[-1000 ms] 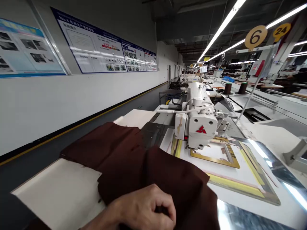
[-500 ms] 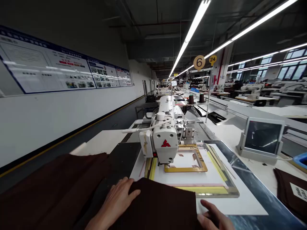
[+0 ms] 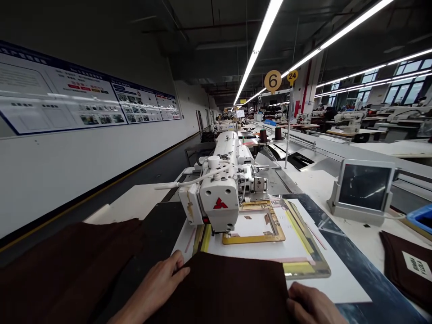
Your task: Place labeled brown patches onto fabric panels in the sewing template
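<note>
In front of the sewing machine (image 3: 221,191), the left hand (image 3: 161,278) and right hand (image 3: 312,302) pinch opposite edges of a brown fabric panel (image 3: 232,288), likely light, floppy and best held near its corners.

Cloth (image 3: 229,288) before sewing machine (image 3: 221,193), monitor (image 3: 364,185) to its right, bin (image 3: 412,221) right of monitor, notice board (image 3: 91,87) on left wall (image 3: 84,166)

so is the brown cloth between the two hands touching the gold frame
Apart. The head view shows a strip of white surface between the brown cloth and the gold frame's near side.
</note>
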Demonstrator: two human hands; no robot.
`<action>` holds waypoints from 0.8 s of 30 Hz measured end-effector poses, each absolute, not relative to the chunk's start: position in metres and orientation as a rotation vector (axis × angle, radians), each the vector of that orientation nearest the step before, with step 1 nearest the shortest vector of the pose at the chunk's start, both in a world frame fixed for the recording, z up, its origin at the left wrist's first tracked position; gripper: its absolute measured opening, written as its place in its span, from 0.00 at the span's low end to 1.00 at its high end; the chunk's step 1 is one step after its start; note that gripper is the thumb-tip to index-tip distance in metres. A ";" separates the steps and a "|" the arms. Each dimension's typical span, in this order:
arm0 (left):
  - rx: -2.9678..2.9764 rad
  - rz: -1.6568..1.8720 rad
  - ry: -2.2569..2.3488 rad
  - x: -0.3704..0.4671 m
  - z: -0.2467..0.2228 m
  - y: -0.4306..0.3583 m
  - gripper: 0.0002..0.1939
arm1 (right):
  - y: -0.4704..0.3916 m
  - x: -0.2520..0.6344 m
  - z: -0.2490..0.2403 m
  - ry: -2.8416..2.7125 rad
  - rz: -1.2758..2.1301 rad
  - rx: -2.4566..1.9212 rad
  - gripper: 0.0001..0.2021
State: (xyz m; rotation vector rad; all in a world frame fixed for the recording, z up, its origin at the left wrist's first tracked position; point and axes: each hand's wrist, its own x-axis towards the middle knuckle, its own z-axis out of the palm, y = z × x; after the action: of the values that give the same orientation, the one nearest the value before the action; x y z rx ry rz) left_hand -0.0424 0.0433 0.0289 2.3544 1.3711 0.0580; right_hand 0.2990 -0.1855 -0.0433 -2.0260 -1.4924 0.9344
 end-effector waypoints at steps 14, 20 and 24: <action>2.110 -0.013 1.257 -0.012 -0.004 0.079 0.26 | -0.184 0.346 -0.032 -1.422 0.767 -2.186 0.20; 2.069 0.022 1.187 -0.002 -0.002 0.085 0.25 | -0.174 0.358 -0.028 -1.441 0.764 -2.188 0.19; 2.186 0.030 1.196 0.013 -0.005 0.095 0.23 | -0.164 0.368 -0.025 -1.481 0.711 -2.243 0.19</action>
State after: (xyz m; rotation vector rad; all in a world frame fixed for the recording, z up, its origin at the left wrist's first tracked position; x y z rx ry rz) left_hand 0.0130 0.0955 -0.0047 2.1860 1.1962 0.0295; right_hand 0.3683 -0.1636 -0.0247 -2.2428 -1.4809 0.7110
